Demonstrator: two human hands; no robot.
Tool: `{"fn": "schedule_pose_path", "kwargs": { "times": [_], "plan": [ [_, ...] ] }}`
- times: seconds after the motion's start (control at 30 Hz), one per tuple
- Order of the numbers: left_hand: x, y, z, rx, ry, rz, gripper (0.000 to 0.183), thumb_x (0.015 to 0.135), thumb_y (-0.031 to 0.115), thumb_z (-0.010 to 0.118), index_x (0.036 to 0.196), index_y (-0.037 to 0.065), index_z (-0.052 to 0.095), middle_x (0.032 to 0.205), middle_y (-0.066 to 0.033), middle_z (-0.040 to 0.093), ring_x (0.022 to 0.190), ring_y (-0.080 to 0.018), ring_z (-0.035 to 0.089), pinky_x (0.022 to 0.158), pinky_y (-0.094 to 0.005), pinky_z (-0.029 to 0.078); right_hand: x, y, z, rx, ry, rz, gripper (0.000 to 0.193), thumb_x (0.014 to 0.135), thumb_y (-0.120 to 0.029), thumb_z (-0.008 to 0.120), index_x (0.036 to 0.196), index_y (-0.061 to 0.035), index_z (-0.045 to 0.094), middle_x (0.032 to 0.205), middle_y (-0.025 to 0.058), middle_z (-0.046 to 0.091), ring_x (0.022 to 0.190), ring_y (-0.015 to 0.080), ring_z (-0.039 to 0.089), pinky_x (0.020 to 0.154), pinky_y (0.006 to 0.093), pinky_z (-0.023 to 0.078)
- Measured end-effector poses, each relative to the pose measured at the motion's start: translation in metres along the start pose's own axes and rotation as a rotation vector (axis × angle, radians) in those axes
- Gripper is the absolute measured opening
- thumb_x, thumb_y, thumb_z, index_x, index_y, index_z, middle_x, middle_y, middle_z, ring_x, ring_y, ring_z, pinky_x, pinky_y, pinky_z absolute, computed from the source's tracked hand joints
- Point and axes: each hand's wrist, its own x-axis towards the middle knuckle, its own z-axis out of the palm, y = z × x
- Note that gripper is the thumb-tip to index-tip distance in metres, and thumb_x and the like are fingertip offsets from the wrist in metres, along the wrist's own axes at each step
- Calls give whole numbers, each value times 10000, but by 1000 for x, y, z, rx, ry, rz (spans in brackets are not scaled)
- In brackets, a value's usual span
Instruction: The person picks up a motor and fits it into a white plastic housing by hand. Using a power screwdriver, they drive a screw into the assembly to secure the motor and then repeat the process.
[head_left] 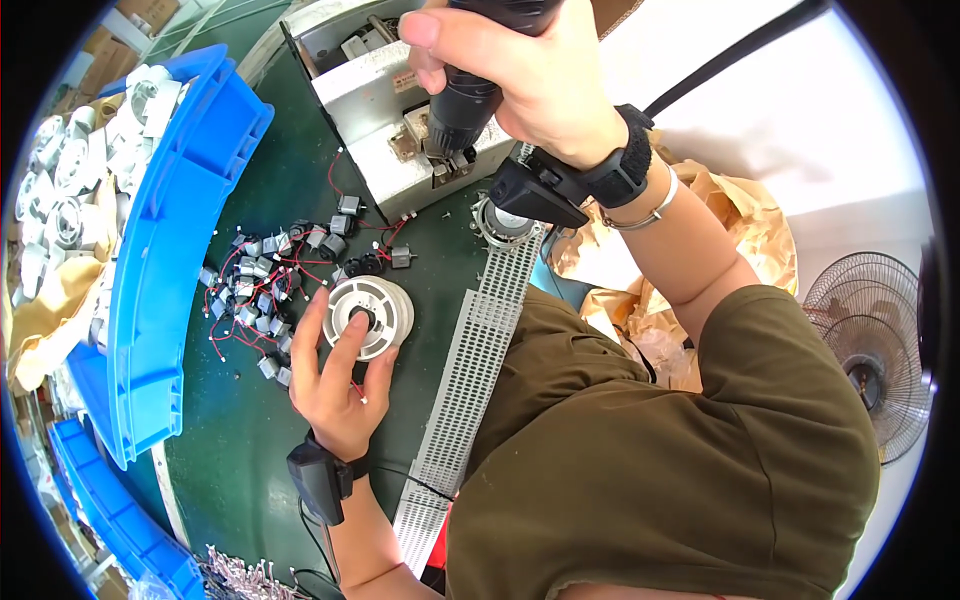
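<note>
My left hand (335, 405) grips a round white plastic housing (398, 312) on the green table. One fingertip presses at the dark hub in its middle, with the thumb and another finger at its rim. My right hand (550, 85) is closed around a black power screwdriver (464, 112). The tool's lower end points down at a metal fixture (350, 80); its tip is hard to make out against the dark parts there. Beside my left hand lies a heap of small silver motors (255, 285) with red and black wires. Another round part (505, 228), with a metallic ring, sits below my right wrist.
A large blue bin (165, 250) full of white plastic parts (65, 190) stands at the left, and a smaller blue bin (120, 515) below it. A perforated metal strip (465, 370) edges the table near me. Brown paper (745, 205) and a fan (865, 340) are at right.
</note>
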Motion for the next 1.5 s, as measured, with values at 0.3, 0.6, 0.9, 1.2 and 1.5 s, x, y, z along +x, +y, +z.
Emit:
{"fn": "schedule_pose_path", "kwargs": {
  "times": [0.3,0.6,0.9,1.2,1.5],
  "plan": [
    [0,0,0,4,0,-4,411,643,25,759,1039,41,649,1251,-216,511,1034,-334,595,832,-370,518,-2,-7,3,74,12,-34,472,755,5,678,1173,46,462,658,29,582,515,80,524,490,223,418],
    [-1,2,-1,0,2,-2,407,642,34,768,1032,33,652,1249,-215,513,1030,-335,597,826,-373,522,-2,3,-2,-37,-47,-12,450,738,-8,695,1138,30,492,678,28,579,528,81,529,499,220,419],
    [6,4,3,33,80,63,358,627,67,792,957,18,662,1169,-238,576,866,-331,653,695,-348,531,-12,-51,30,342,-74,129,562,747,2,661,1224,33,366,618,66,574,558,145,555,542,257,440],
    [7,8,4,44,126,22,325,620,89,792,910,19,661,1136,-224,590,790,-299,664,636,-326,542,-14,-47,80,-549,-276,-381,244,693,-38,729,879,-21,571,684,-11,582,610,64,525,549,229,407],
    [6,6,7,14,151,33,330,613,96,794,906,22,662,1123,-215,598,770,-284,664,616,-315,542,-15,-28,81,-116,-281,-115,352,699,-32,736,1003,-4,561,708,-7,594,629,65,537,567,227,422]
  ]
}}
